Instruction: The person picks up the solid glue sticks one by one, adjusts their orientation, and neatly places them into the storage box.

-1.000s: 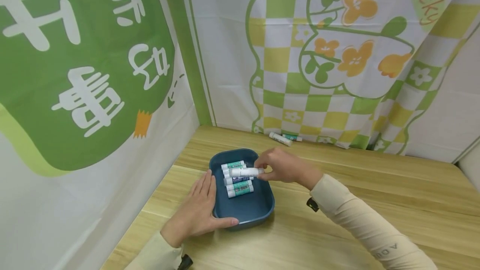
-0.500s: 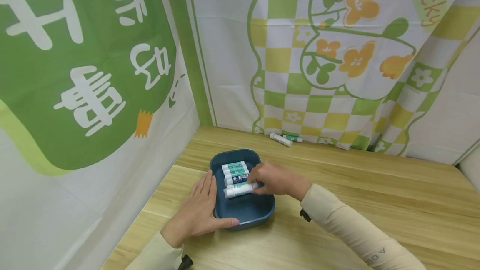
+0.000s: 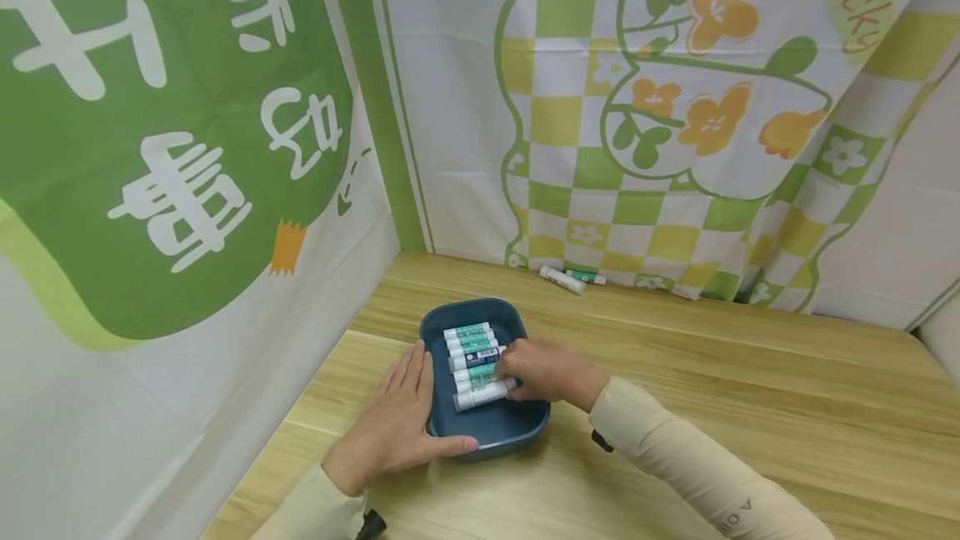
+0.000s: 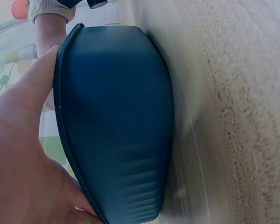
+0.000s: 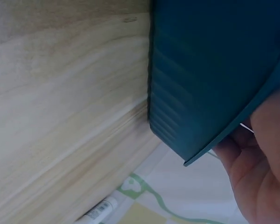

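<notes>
In the head view, a dark blue plastic bin [image 3: 450, 423] holds a row of glue sticks with white, teal and navy labels. My right hand [image 3: 551, 369] reaches over the bin's right rim and pinches the right end of a white glue stick [image 3: 482, 396], the nearest one in the row. A navy-labelled glue stick [image 3: 476, 358] lies mid-row. My left hand [image 3: 397, 411] rests with straight fingers along the bin's left rim, its thumb across the front rim. In the right wrist view the bin wall [image 5: 214, 79] hides the held stick.
Two more glue sticks lie at the back of the wooden table [image 3: 712, 407], a white one [image 3: 562, 279] and a teal one [image 3: 586, 277], close to the printed curtain [image 3: 600, 173]. A cloth wall [image 3: 337, 257] stands along the left.
My right hand has brought the white glue stick down from above the row and toward the front, to the row's near end in the bin. My left hand has stayed in place.
</notes>
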`<state>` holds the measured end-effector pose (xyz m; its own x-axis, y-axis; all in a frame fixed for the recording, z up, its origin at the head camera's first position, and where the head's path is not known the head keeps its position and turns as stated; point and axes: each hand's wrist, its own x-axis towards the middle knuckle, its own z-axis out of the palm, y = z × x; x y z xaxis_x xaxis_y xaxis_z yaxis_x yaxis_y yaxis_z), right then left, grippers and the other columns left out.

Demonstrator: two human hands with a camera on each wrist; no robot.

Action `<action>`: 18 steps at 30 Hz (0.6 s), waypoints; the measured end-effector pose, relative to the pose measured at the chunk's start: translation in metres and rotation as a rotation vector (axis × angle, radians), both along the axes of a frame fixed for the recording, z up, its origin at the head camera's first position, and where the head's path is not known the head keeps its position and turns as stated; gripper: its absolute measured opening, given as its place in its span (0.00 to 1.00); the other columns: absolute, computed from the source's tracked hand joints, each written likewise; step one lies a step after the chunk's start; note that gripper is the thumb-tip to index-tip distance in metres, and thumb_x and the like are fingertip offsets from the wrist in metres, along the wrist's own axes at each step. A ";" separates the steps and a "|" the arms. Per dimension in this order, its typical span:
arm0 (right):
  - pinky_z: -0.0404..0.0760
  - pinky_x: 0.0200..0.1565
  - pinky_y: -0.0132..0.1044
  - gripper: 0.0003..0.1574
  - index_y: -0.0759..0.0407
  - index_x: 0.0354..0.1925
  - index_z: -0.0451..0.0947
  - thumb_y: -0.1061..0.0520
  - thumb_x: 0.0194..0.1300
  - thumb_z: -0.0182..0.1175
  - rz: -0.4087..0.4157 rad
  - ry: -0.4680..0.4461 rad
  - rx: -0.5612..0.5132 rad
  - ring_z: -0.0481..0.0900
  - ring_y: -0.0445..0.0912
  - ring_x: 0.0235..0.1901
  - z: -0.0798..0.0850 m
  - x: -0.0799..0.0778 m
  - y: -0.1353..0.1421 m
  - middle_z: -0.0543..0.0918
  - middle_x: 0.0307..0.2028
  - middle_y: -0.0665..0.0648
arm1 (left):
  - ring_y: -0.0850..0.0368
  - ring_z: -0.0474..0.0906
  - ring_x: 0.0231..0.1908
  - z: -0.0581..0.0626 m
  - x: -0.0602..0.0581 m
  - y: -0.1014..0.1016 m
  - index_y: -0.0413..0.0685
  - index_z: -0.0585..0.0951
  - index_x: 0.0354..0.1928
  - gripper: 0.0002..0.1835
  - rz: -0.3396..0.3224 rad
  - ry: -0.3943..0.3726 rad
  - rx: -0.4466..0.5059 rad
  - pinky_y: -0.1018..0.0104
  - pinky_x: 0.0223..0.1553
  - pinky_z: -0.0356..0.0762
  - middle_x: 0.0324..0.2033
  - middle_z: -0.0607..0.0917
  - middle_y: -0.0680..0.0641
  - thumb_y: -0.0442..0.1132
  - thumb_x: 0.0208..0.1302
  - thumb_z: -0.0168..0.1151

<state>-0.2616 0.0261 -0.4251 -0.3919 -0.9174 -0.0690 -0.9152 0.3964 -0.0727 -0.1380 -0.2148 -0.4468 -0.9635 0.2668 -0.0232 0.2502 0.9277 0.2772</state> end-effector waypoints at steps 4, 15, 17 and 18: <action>0.83 0.36 0.28 0.06 0.54 0.41 0.90 0.58 0.64 0.76 -0.028 0.015 0.004 0.80 0.35 0.31 0.000 0.001 -0.003 0.91 0.36 0.49 | 0.33 0.41 0.85 -0.001 0.000 0.000 0.26 0.48 0.81 0.76 0.002 -0.001 0.007 0.39 0.84 0.49 0.83 0.43 0.27 0.86 0.55 0.56; 0.86 0.37 0.32 0.12 0.52 0.41 0.89 0.52 0.60 0.80 -0.131 0.135 0.129 0.83 0.39 0.32 0.000 0.009 -0.014 0.91 0.37 0.50 | 0.33 0.41 0.85 0.000 0.001 -0.001 0.27 0.48 0.82 0.76 0.002 -0.006 0.007 0.39 0.84 0.48 0.83 0.44 0.28 0.86 0.55 0.56; 0.88 0.39 0.33 0.14 0.53 0.42 0.88 0.52 0.59 0.80 -0.137 0.159 0.127 0.85 0.41 0.34 -0.001 0.011 -0.015 0.91 0.38 0.51 | 0.33 0.41 0.85 -0.001 0.001 -0.001 0.26 0.48 0.82 0.76 -0.001 -0.003 0.010 0.39 0.84 0.48 0.83 0.43 0.28 0.86 0.55 0.56; 0.88 0.41 0.34 0.15 0.54 0.42 0.88 0.53 0.59 0.81 -0.140 0.167 0.125 0.85 0.41 0.35 -0.002 0.011 -0.016 0.91 0.38 0.51 | 0.33 0.41 0.85 -0.001 0.001 -0.001 0.26 0.48 0.82 0.76 -0.001 0.000 0.012 0.39 0.84 0.48 0.83 0.43 0.27 0.86 0.55 0.56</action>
